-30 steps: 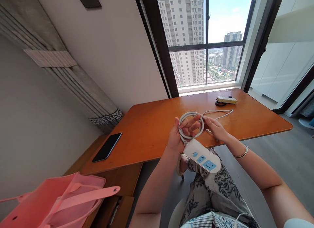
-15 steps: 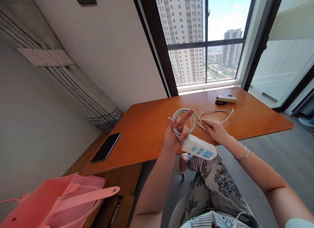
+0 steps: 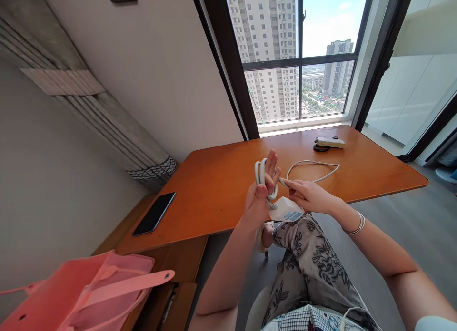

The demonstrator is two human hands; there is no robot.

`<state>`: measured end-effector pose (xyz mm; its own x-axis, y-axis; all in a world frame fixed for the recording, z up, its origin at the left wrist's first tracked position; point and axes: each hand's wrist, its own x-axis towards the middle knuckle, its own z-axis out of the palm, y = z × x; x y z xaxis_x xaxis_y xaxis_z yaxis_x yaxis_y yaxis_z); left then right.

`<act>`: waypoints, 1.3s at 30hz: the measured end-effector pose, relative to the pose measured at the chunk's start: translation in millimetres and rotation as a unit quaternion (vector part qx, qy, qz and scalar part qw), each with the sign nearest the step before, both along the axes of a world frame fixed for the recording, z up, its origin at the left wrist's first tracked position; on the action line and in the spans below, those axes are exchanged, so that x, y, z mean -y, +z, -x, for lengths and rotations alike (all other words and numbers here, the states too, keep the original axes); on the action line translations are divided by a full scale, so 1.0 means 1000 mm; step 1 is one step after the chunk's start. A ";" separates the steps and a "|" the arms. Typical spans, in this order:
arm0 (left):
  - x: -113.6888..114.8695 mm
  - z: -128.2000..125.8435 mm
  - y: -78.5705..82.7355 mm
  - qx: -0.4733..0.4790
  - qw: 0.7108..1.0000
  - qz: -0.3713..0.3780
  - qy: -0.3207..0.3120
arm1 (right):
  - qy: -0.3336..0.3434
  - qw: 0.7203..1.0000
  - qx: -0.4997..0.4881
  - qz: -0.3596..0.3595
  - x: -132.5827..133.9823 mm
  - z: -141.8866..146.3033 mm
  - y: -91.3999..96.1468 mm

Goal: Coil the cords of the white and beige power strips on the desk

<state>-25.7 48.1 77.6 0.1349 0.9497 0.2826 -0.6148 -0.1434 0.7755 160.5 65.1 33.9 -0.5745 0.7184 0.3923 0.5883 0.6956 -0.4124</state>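
Starting closest in, a pink bag (image 3: 89, 293) is sitting at about 7 o'clock in the frame, and the person's patterned trousers (image 3: 314, 269) are filling the 5 o'clock corner. Just above the knees, both hands are working right at the near edge of the orange table (image 3: 214, 188). The left hand (image 3: 259, 198) is wrapping its thumb and lower fingers snugly around a small coil of white cable (image 3: 262, 176), with the upper fingers sticking up looser through the loops, so the coil is standing nearly upright in that fist. The white power strip (image 3: 290, 210) is hanging off the bottom of that coil at roughly 4 o'clock from the left hand, tucked between the two hands and over the lap, blue sockets facing up. The right hand (image 3: 309, 195), with a bangle (image 3: 355, 225) on its wrist, is pinching the loose strand of the same cable between thumb and fingertips, just beside the strip. From there the slack is looping out across the tabletop toward 1 o'clock. A black phone (image 3: 154, 213) is lying flat at 9 o'clock from the hands, well apart. Farther back, at 1 o'clock, a yellowish power strip (image 3: 330, 142) is resting near the far edge beside a dark coiled cord (image 3: 320, 149), and the window (image 3: 300, 60) behind is showing tower blocks.
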 end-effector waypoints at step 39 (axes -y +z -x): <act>-0.008 0.002 -0.026 -0.115 0.941 0.012 -0.318 | 0.057 0.995 -0.065 -0.046 0.010 0.003 0.071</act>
<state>-27.8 56.6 51.5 0.7337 0.6615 0.1550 -0.3851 0.2169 0.8970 157.9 55.5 105.0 -0.5900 0.6087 0.5305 0.4491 0.7934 -0.4108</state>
